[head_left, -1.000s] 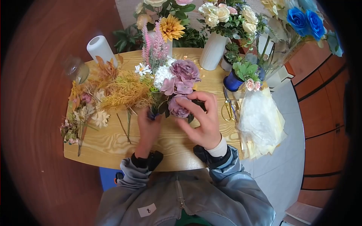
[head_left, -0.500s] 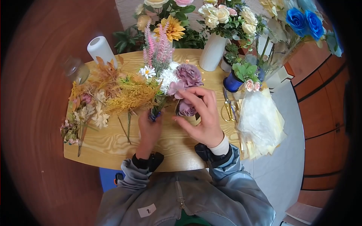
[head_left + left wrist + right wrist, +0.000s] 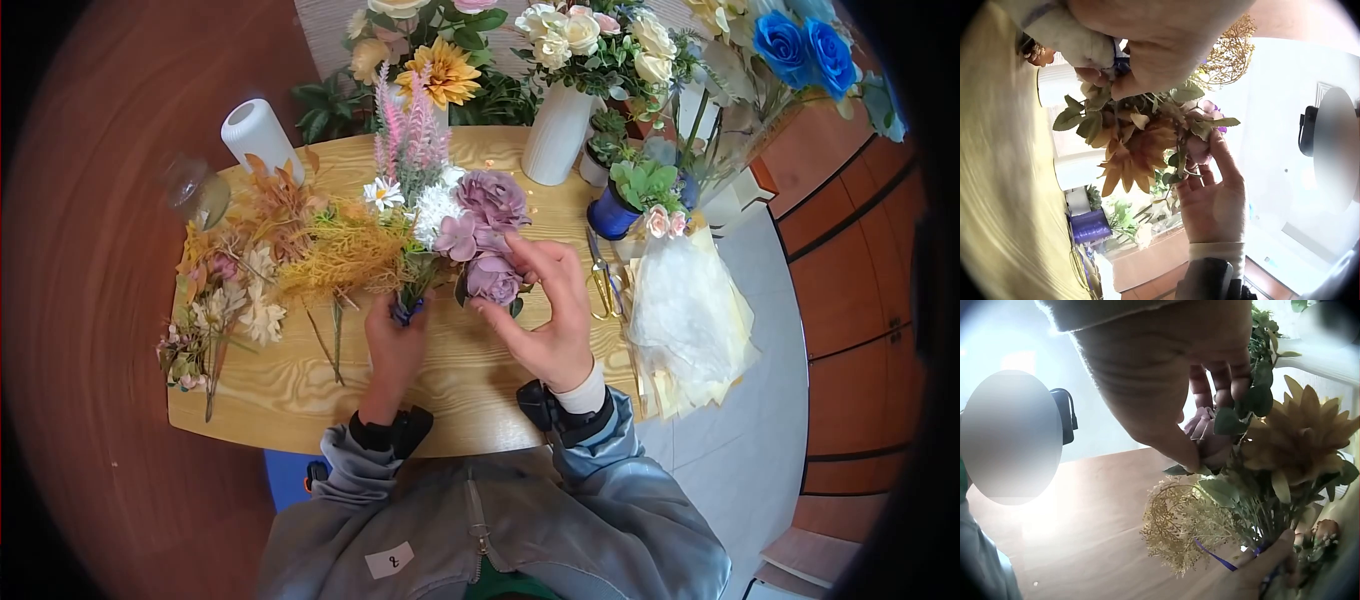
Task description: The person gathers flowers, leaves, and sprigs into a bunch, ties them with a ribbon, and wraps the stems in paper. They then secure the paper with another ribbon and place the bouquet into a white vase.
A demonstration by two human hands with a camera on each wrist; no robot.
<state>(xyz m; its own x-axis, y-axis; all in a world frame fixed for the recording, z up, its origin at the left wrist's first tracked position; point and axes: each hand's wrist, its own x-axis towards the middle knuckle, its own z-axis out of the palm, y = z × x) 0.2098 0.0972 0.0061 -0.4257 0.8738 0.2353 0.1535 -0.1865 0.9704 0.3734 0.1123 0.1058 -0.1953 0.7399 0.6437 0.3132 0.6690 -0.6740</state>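
Observation:
In the head view, a bouquet of artificial flowers stands over the table, with pink lavender-like spikes (image 3: 412, 135), a white pompom flower (image 3: 437, 212) and yellow-gold sprigs (image 3: 345, 250). My left hand (image 3: 393, 345) grips its stems low down, where a blue ribbon (image 3: 405, 308) shows. My right hand (image 3: 560, 325) holds the lower purple rose (image 3: 493, 278) at the bouquet's right side, thumb below and fingers along its outer edge. A large orange-yellow flower (image 3: 1304, 434) fills the bouquet's far side in the right wrist view, close to a dangling ribbon end (image 3: 1216, 557).
Loose dried-look flowers (image 3: 262, 315) and cut stems (image 3: 338, 345) lie left on the wooden table (image 3: 470, 400). A white vase (image 3: 262, 140) and glass jar (image 3: 208, 195) stand behind them. To the right are scissors (image 3: 600, 285), a blue ribbon spool (image 3: 612, 215) and wrapping sheets (image 3: 690, 320).
The bouquet swung slightly right, then back left. My right hand's fingers have gone from in front of the purple blooms to around the lower rose; the left hand keeps its grip.

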